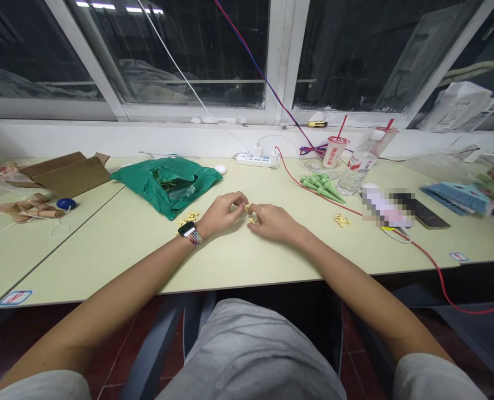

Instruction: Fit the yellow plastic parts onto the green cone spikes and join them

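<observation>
- Head view: our left hand (224, 213), nearer the green bag (167, 186), pinches a small yellow piece (246, 208) between thumb and forefinger, above the bench (238, 261).
- Our right hand (274, 222) meets it from the other side, fingers curled. A second piece (252, 220) is at its thumb; we cannot tell whether it is pinched or merely touched.
- With something this small, we would do well to grip by the very tips, lightly, so that the fingers do not cover it.
- Steadying one side while the other hand makes small turns seems better than pressing with both.
- Working low over the bench should make a slip harmless.
- The left pile (188, 216) lies right by our watch (186, 229), so that wrist is best lifted, not slid. The right pile (342, 220) sits well apart, beyond our right hand.
</observation>
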`<action>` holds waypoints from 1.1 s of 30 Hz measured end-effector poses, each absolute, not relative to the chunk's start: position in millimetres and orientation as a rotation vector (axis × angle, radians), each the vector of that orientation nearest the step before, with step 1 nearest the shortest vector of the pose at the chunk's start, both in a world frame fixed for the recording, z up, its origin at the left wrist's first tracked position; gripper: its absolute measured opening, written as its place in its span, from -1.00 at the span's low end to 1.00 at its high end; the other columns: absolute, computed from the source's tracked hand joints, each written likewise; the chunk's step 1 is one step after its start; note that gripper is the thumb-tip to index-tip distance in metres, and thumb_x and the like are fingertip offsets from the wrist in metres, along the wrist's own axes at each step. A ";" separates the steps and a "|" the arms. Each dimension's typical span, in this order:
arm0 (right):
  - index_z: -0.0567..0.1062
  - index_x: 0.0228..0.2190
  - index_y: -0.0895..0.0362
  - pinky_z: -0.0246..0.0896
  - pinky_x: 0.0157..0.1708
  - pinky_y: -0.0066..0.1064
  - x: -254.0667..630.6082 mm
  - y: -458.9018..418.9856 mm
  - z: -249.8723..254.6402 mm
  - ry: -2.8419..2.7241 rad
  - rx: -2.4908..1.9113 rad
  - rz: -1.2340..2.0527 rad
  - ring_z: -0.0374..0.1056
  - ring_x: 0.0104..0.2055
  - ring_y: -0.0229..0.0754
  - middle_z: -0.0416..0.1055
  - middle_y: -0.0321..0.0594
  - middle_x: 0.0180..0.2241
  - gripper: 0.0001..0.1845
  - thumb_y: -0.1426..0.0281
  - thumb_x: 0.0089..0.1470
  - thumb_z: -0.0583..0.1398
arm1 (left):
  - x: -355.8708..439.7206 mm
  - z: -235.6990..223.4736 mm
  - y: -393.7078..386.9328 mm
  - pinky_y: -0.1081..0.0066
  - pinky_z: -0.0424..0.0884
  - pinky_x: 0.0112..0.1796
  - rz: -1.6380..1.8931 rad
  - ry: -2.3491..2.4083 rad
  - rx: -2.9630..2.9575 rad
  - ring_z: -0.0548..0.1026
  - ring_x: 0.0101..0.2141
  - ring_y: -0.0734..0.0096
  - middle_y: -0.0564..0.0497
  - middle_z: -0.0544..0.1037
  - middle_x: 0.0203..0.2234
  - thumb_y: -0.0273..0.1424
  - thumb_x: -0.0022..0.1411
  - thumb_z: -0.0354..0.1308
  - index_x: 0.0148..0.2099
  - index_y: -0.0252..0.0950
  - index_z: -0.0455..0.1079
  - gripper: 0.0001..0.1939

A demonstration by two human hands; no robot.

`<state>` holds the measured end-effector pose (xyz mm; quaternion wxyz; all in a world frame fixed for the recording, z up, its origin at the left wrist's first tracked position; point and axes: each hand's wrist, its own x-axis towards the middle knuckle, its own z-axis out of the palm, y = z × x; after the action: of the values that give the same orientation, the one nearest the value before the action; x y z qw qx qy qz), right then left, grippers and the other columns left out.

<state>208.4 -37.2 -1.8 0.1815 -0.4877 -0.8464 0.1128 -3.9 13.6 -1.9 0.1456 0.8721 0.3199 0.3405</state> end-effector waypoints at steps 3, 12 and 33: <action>0.47 -0.22 0.09 0.03 -0.35 -0.37 208.2 -36.0 -2.4 -2.375 -1.436 0.339 0.38 -0.31 -0.13 0.54 -0.15 -0.25 -0.89 0.38 0.20 0.16 | -3.5 -1.9 13.2 0.35 0.36 -0.20 0.986 0.930 2.516 0.55 -0.29 0.30 0.02 0.60 -0.33 -0.33 0.42 0.08 -0.12 -0.25 0.49 -0.82; 0.39 -0.35 0.09 0.32 -0.49 -0.42 206.8 -17.8 -0.2 -1.590 -1.147 1.267 0.42 -0.54 -0.24 0.56 -0.28 -0.45 -0.83 0.35 0.04 0.30 | -1.0 2.4 5.8 0.36 0.39 -0.18 0.977 0.759 2.489 0.56 -0.27 0.30 0.01 0.61 -0.30 -0.25 0.38 0.22 -0.09 -0.25 0.49 -0.81; 0.54 -0.51 0.18 0.46 -0.46 -0.48 210.2 -12.2 0.6 -1.175 -0.864 1.483 0.46 -0.49 -0.29 0.58 -0.19 -0.50 -0.57 0.23 -0.26 0.59 | 7.7 -4.3 14.9 0.25 0.45 -0.15 1.023 0.738 1.909 0.60 -0.21 0.22 -0.12 0.68 -0.24 -0.08 0.31 0.33 -0.17 -0.29 0.54 -0.65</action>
<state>210.2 -12.2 0.6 0.5063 -0.3584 -0.4872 0.6147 7.7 14.9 -4.3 0.4139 0.7594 0.2938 0.4071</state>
